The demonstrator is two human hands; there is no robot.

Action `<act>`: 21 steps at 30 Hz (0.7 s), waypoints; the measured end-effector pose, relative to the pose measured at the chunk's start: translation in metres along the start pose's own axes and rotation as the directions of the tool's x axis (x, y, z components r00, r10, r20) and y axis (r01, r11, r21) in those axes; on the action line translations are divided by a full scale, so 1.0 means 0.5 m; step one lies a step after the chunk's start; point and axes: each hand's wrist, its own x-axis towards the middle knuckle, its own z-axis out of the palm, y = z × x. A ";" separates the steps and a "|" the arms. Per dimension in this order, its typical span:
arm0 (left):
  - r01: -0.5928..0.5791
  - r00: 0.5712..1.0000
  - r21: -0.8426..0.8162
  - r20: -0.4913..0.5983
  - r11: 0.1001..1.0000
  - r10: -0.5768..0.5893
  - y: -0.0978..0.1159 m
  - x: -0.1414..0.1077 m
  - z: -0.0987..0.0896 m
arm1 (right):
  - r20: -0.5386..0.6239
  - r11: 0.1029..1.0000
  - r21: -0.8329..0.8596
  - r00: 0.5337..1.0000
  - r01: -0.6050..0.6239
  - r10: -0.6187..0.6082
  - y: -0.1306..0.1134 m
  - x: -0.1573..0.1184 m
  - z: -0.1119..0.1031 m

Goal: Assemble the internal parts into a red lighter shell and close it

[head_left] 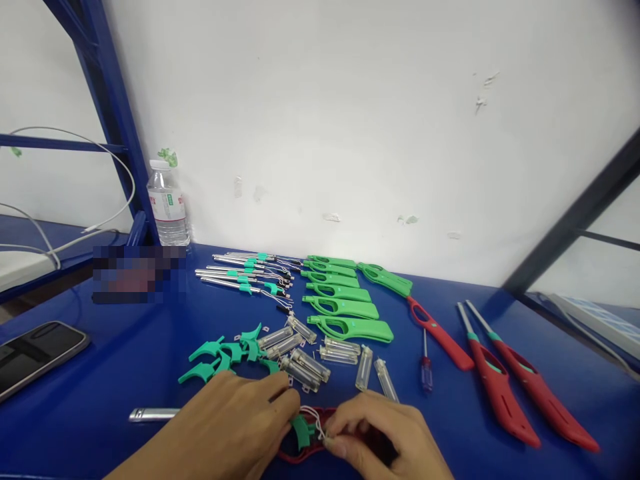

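Observation:
A red lighter casing half (300,457) lies at the front of the blue table, partly hidden by both hands. Inside it sit a green trigger (301,432) and thin white wires (317,419). My left hand (235,417) is closed over the casing's left end by the trigger. To its left a silver lighter tube (153,415) sticks out, its other end covered by that hand. The thumb and forefinger of my right hand (385,427) pinch the white wires at the casing's middle. Just beyond my hands are loose green triggers (205,370) and clear fuel tanks (300,370).
Green casing halves (350,329) and wired silver tubes (225,283) lie farther back. To the right are a red casing half (445,340), a screwdriver (426,373) and two red lighters (505,400). A phone (37,357) and water bottle (167,207) stand left.

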 end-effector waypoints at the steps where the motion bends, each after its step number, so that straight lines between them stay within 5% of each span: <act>1: -0.007 1.000 -0.003 -0.001 1.000 0.007 0.000 0.000 -0.001 | 0.000 1.000 0.001 1.000 0.000 0.000 -0.002 0.000 -0.001; 12: -0.022 0.996 -0.028 -0.088 0.999 0.019 0.012 0.003 -0.005 | 0.001 0.999 0.027 1.000 -0.020 0.020 -0.010 -0.003 -0.001; 18: 0.016 1.000 -0.008 0.005 1.000 -0.016 0.013 0.001 -0.007 | 0.006 0.999 0.031 0.999 -0.035 0.035 -0.011 -0.001 -0.001; 21: -0.028 0.995 -0.020 -0.098 0.999 0.026 0.001 -0.002 0.018 | 0.013 0.999 0.029 1.000 -0.028 0.028 -0.013 0.001 -0.001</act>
